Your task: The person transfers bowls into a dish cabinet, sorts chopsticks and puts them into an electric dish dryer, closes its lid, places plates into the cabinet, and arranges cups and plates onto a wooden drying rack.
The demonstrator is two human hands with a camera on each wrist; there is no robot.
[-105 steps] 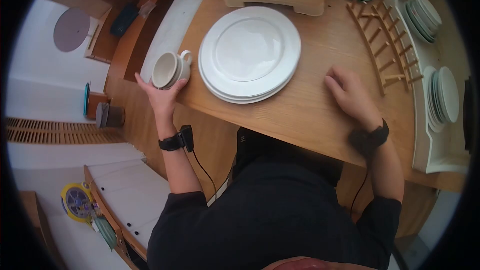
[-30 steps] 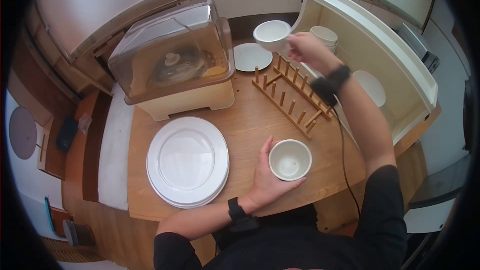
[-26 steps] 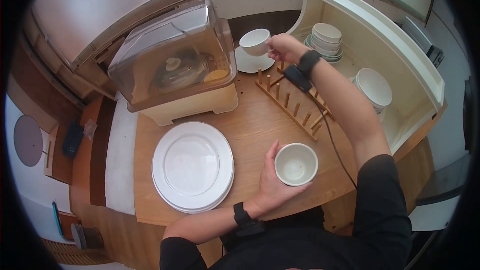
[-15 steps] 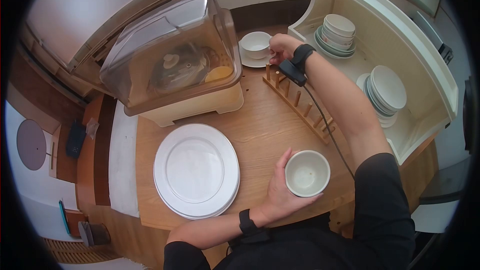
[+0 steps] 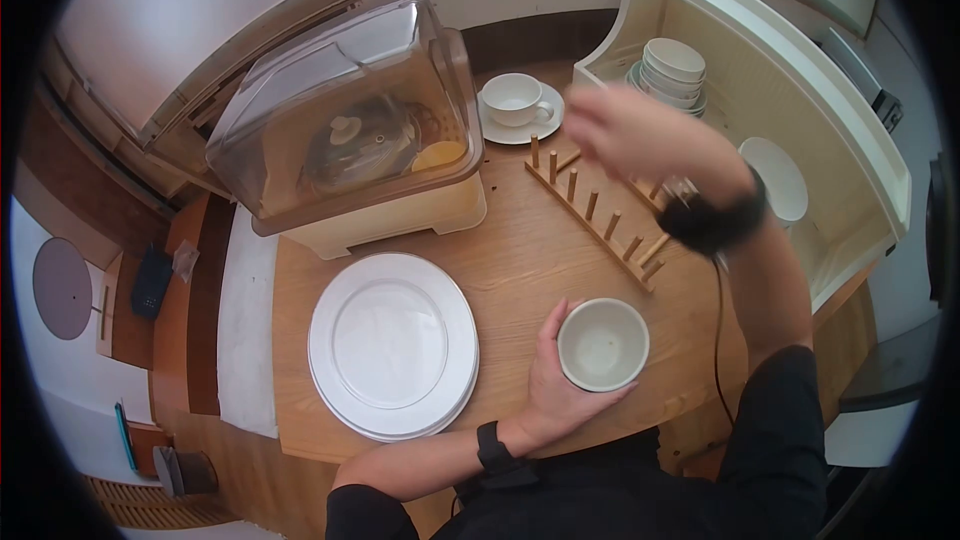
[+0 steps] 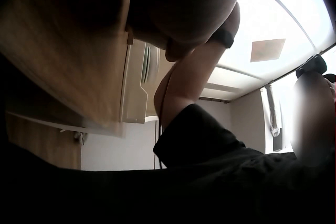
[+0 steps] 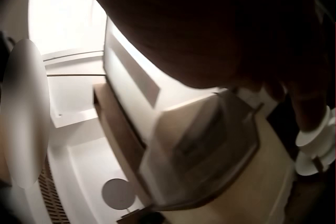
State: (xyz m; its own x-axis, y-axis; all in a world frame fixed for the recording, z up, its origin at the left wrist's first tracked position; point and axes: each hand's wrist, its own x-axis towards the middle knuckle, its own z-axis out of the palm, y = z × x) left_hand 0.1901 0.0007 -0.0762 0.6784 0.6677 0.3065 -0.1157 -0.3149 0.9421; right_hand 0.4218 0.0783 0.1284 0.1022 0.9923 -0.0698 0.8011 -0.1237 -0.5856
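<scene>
My left hand (image 5: 556,380) grips a cream cup (image 5: 603,344) from its left side, with the cup on or just above the wooden table (image 5: 510,260) near the front edge. My right hand (image 5: 622,128) is blurred in the air over the wooden peg rack (image 5: 595,210), holding nothing, its fingers loose. Behind it a white cup (image 5: 512,98) stands on a saucer (image 5: 545,125) at the back of the table. The right wrist view shows that cup and saucer (image 7: 316,140) at its right edge. The left wrist view is mostly dark.
A stack of large white plates (image 5: 392,342) lies left of the held cup. A clear-lidded cream box (image 5: 350,130) fills the back left. An open cream dish cabinet (image 5: 790,70) at the right holds stacked bowls (image 5: 672,65) and plates (image 5: 778,180).
My right hand set the white cup on the saucer, let go and drew back toward me. My left hand brought the cream cup from the table's left edge and keeps holding it.
</scene>
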